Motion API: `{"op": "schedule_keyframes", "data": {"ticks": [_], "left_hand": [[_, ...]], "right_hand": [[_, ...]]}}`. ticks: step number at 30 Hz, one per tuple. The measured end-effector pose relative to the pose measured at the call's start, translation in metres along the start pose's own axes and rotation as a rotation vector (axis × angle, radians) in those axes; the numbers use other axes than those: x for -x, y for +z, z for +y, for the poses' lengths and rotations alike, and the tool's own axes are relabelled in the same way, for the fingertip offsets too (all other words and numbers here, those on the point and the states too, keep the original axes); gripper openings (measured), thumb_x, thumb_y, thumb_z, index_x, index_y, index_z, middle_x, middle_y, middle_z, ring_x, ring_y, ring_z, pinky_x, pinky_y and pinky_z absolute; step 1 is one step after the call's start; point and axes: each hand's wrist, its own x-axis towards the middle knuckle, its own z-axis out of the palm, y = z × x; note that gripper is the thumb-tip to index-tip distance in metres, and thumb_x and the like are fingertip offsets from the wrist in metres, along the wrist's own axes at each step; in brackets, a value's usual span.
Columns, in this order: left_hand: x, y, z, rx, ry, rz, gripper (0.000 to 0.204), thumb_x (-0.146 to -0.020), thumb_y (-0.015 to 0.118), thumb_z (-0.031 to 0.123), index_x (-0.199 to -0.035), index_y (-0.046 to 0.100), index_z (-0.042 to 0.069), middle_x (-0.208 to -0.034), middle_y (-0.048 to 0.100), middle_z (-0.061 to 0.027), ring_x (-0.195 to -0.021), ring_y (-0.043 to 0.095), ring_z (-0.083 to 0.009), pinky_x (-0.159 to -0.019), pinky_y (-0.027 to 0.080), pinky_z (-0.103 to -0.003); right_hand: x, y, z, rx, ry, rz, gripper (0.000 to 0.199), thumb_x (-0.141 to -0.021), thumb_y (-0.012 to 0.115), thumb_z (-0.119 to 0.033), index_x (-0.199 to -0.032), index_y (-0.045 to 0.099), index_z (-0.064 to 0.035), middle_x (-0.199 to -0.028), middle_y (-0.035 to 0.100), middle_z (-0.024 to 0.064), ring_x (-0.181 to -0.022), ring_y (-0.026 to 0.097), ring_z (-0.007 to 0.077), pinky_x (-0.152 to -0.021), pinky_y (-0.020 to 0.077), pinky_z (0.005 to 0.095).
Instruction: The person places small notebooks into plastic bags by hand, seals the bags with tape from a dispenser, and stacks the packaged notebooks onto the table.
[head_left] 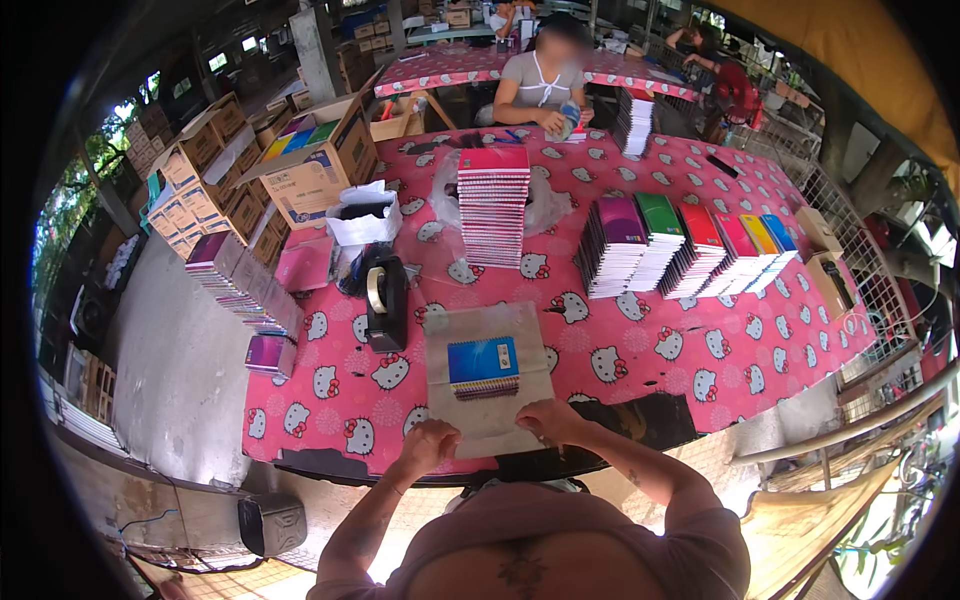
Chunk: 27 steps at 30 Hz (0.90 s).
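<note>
A short stack of spiral notebooks (482, 362) with a blue cover on top lies on a translucent plastic sheet (440, 345) in front of me. My left hand (430, 446) is closed at the sheet's near left edge, its fingers curled in. Across from it, my right hand (553, 422) pinches the near right edge. Both hands are apart from the notebooks. Beyond the sheet rises a tall stack of red-covered notebooks (493, 210) beside crumpled clear plastic. Left of the sheet stands a black tape dispenser (386, 305).
Stacks of notebooks in purple (618, 222), green, red and other colours line the right side. A leaning notebook stack (235, 285) and open cardboard boxes (315, 180) occupy the left. A co-worker (545, 85) sits across the pink patterned table (640, 400), handling something.
</note>
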Motion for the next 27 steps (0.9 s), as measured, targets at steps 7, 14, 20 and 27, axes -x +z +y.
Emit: {"op": "schedule_keyframes", "data": {"ticks": [7, 14, 20, 27], "left_hand": [[-0.016, -0.006, -0.019, 0.232, -0.148, -0.269, 0.014, -0.085, 0.076, 0.02, -0.093, 0.073, 0.009, -0.085, 0.071, -0.0077, -0.076, 0.067, -0.023, -0.072, 0.053, -0.035], [-0.015, -0.008, -0.034, 0.289, -0.36, -0.432, 0.016, -0.09, 0.069, 0.022, -0.099, 0.075, 0.01, -0.093, 0.074, -0.0083, -0.089, 0.07, -0.0211, -0.082, 0.054, -0.034], [-0.032, -0.025, -0.025, 0.194, -0.26, -0.216, 0.012, -0.091, 0.068, 0.015, -0.097, 0.073, 0.006, -0.094, 0.074, -0.0077, -0.089, 0.07, -0.0196, -0.081, 0.053, -0.032], [-0.085, -0.03, -0.07, 0.65, -0.52, 0.096, 0.014, -0.093, 0.066, 0.012, -0.095, 0.07, 0.0, -0.085, 0.072, -0.0084, -0.077, 0.069, -0.0145, -0.072, 0.055, -0.029]], "right_hand": [[-0.001, -0.007, -0.004, 0.066, 0.076, -0.068, 0.021, -0.088, 0.07, -0.025, -0.103, 0.068, -0.0109, -0.09, 0.067, 0.0103, -0.087, 0.067, 0.0325, -0.075, 0.0538, 0.0438], [-0.005, -0.001, -0.035, 0.296, 0.051, -0.017, 0.023, -0.086, 0.071, -0.024, -0.101, 0.063, -0.0086, -0.101, 0.066, 0.0101, -0.099, 0.065, 0.0329, -0.082, 0.0523, 0.0467], [-0.003, -0.012, -0.032, 0.196, 0.162, -0.134, 0.029, -0.085, 0.071, -0.019, -0.111, 0.062, -0.0112, -0.11, 0.064, 0.0091, -0.11, 0.061, 0.0309, -0.091, 0.0466, 0.0459], [-0.05, -0.019, -0.07, 0.483, -0.048, 0.432, 0.049, -0.083, 0.071, -0.021, -0.13, 0.059, -0.0136, -0.141, 0.05, 0.0117, -0.132, 0.047, 0.0319, -0.107, 0.0355, 0.0557]]}}
